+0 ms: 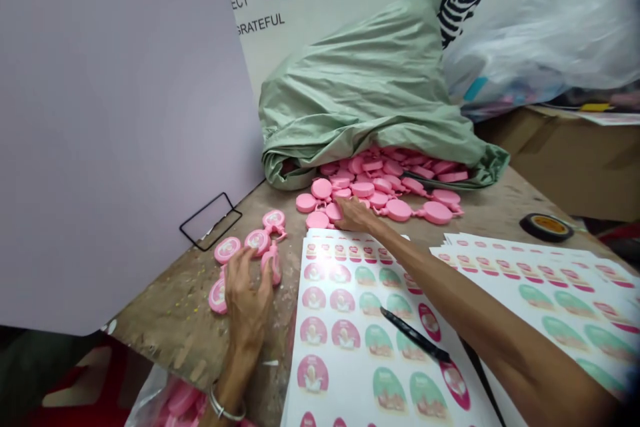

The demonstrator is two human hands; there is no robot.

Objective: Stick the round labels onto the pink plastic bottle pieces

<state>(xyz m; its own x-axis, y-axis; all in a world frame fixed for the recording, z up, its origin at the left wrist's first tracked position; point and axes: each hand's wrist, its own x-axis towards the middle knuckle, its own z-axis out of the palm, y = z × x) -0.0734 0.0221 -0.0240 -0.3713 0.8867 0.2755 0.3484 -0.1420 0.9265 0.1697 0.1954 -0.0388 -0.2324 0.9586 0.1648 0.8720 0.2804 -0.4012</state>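
Observation:
My left hand (247, 297) rests over a small group of pink round plastic pieces with printed stickers, fingers bent and thumb apart. Its thumb is beside a stickered piece (271, 263) tipped on edge; another stickered piece (257, 242) lies at the fingertips. Farther off, my right hand (356, 215) reaches across to the front of a heap of plain pink round pieces (363, 189). Its fingers are closed at a plain pink piece (333, 211), partly covering it. The heap spills from the mouth of a green cloth sack (360, 93).
Under my right forearm lie sticker sheets (327, 293) with a black pen (415, 335) on top. More sheets (540, 280) and a black tape roll (546, 227) are at right. A black wire frame (211, 221) stands by the pale panel (125, 133). A bag of pink pieces (175, 403) is below the table edge.

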